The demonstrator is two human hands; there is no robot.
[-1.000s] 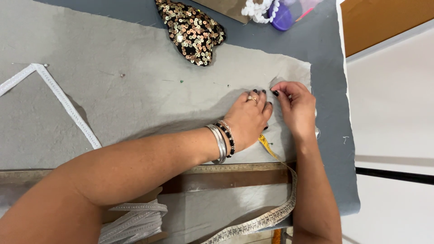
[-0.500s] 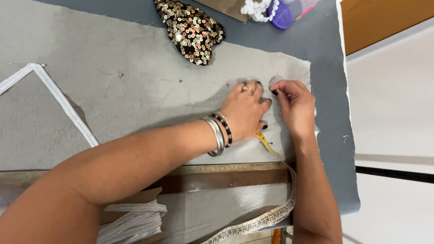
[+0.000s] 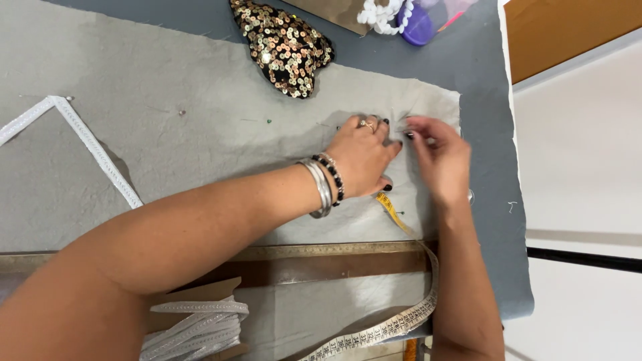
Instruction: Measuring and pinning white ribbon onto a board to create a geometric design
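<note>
A large piece of grey fabric (image 3: 167, 134) lies flat on a blue-grey table cover (image 3: 495, 220). My left hand (image 3: 364, 157), with bracelets at the wrist and a ring, presses flat on the fabric near its right edge. My right hand (image 3: 438, 157) is beside it, fingertips pinched at the fabric just right of the left fingers; whether it holds something small I cannot tell. A yellow measuring tape (image 3: 401, 220) runs from under my left hand down to the table's near edge.
A sequined heart-shaped piece (image 3: 284, 43) lies at the back. White beads (image 3: 381, 13) and a purple lid (image 3: 418, 13) sit at the back right. White trim (image 3: 87, 144) crosses the left. A long wooden ruler (image 3: 321, 257) lies along the front, with a roll of silver trim (image 3: 194, 324) below it.
Both hands have crept a little farther up the fabric, staying close together near its right edge. The right hand is blurred, moving slightly.
</note>
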